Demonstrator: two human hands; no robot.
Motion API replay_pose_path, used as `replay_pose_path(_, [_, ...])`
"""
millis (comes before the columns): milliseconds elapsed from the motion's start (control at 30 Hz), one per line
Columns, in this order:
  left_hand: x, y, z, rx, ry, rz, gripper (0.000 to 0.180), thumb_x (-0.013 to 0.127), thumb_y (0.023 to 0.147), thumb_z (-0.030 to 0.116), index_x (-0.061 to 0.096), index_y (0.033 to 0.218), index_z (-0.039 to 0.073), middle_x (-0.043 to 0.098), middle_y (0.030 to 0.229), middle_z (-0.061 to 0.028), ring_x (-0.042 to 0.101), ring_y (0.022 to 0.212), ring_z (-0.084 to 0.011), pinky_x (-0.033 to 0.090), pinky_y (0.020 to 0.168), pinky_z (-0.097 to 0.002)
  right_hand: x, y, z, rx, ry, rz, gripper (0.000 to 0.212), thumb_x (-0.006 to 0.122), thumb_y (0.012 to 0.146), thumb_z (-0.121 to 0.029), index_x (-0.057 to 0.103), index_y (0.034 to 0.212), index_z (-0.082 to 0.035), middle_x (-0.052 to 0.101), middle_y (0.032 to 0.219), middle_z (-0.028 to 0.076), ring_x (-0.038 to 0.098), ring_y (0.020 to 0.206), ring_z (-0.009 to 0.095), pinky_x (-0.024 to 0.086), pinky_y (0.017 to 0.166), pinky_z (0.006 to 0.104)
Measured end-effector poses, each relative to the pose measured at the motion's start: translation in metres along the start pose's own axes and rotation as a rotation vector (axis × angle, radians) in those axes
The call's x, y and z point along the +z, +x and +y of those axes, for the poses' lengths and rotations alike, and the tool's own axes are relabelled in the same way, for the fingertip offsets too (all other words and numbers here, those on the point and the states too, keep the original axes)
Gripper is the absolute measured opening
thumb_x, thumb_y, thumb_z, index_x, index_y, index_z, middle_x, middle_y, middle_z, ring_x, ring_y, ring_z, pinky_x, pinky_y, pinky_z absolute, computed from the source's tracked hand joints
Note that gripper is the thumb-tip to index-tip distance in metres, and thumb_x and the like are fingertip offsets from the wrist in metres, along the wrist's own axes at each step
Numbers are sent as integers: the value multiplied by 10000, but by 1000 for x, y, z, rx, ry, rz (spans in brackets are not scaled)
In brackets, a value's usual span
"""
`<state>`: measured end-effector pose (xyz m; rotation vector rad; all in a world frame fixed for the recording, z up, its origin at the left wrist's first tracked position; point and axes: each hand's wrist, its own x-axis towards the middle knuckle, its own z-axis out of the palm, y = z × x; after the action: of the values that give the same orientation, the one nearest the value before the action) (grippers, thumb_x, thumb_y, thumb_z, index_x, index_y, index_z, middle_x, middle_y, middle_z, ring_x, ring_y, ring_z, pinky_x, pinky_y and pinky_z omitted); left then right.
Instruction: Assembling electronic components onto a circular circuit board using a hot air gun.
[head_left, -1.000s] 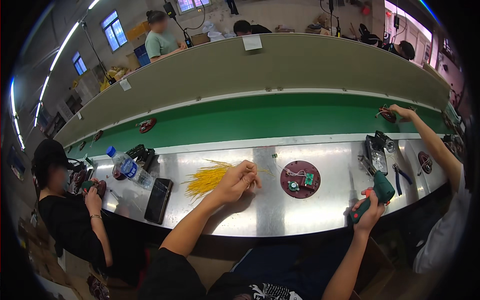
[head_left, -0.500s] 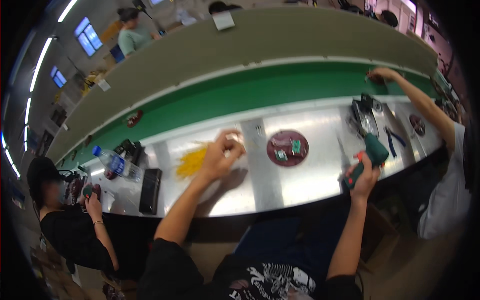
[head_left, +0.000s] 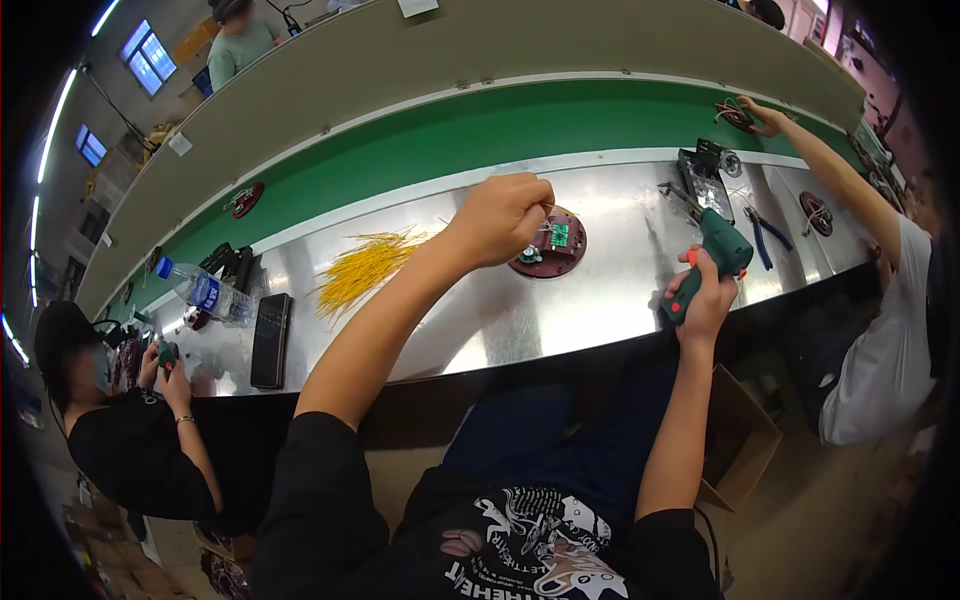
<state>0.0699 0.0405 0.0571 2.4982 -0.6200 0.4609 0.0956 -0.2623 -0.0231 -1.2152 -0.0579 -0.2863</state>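
Observation:
Over the dark red round base [head_left: 565, 262], my left hand [head_left: 505, 215] reaches in with fingers pinched together. What they pinch, if anything, is too small to make out. The base carries a green circuit board [head_left: 561, 235] and white parts, and my hand covers its left side. To the right, my right hand [head_left: 706, 295] is wrapped round the handle of a green pistol-shaped power tool [head_left: 722, 243] with a red trigger. Its thin front end points away, up and left, near a black device [head_left: 706, 180]. Left of the base lies a loose bundle of thin yellow strands [head_left: 368, 268].
A dark phone-like slab [head_left: 270, 340] and a water bottle [head_left: 205, 293] stand to the left. Blue-handled pliers [head_left: 766, 238] lie at right. A green belt [head_left: 400, 170] runs behind the metal bench [head_left: 590, 310]. Co-workers sit on both sides; the right one's hand touches another base [head_left: 735, 115].
My left hand has moved right and away, from beside the yellow strands to over the round base. My right hand keeps hold of the tool. The whole view has shifted a little.

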Motion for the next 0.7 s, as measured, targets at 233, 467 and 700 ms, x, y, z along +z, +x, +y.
replay_pose_path(233, [28, -8, -11, -172, 196, -227, 439, 633, 904, 377, 649, 1234, 88, 637, 1006, -186, 616, 952, -373, 497, 856, -450, -1, 2, -1, 27, 28, 3, 234, 600, 951, -189, 587, 1036, 29, 639, 860, 104, 579, 495, 144, 461, 433, 283])
replay_pose_path(467, [31, -37, 17, -188, 241, -76, 411, 659, 924, 389, 677, 1199, 83, 644, 983, -177, 642, 887, -347, 518, 778, -424, -2, -4, -12, -3, 49, -46, 242, 573, 957, -191, 583, 1057, 29, 642, 911, 127, 571, 488, 142, 453, 437, 267])
replay_pose_path(700, [40, -53, 14, -70, 10, 268, 216, 687, 903, 189, 704, 1078, 64, 691, 820, -121, 675, 686, -300, 526, 592, -382, -3, -49, -40, -102, -77, -405, 346, 537, 953, -134, 556, 1228, 75, 644, 1009, 206, 567, 499, 145, 439, 441, 248])
